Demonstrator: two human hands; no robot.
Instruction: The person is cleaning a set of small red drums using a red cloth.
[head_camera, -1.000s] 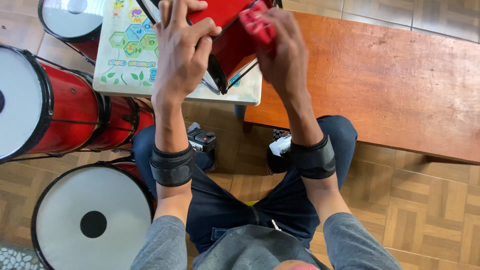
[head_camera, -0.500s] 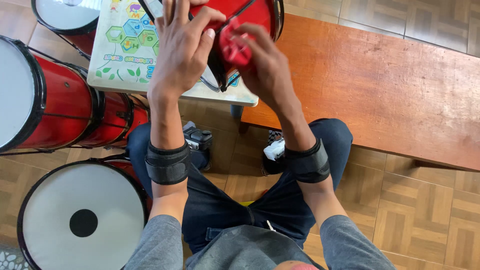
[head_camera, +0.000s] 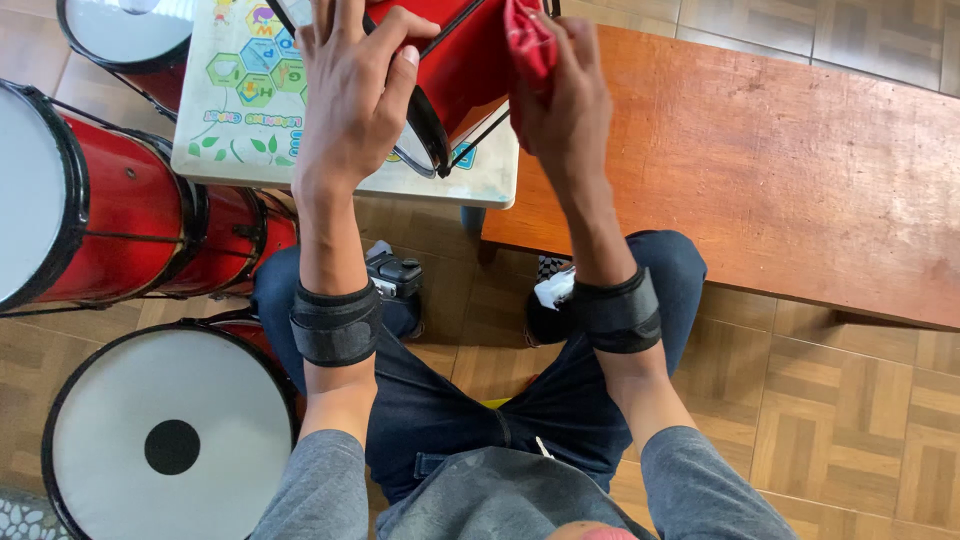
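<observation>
A small red drum (head_camera: 462, 62) with a black rim rests tilted on a small white table (head_camera: 250, 130) with a colourful printed top. My left hand (head_camera: 352, 95) grips the drum's upper side, fingers spread over its rim. My right hand (head_camera: 565, 105) holds a red cloth (head_camera: 528, 45) pressed against the drum's right side. Both wrists wear black straps. I sit with knees apart in dark jeans.
Two red drums (head_camera: 110, 225) with white heads lie on their sides at the left. A large white drumhead with a black dot (head_camera: 170, 440) is at the lower left, another drum (head_camera: 125, 40) at the top left. A long wooden bench (head_camera: 790, 170) runs to the right.
My right hand with the red cloth has shifted along the drum's right side. The view has drifted a little, and my left hand keeps its hold.
</observation>
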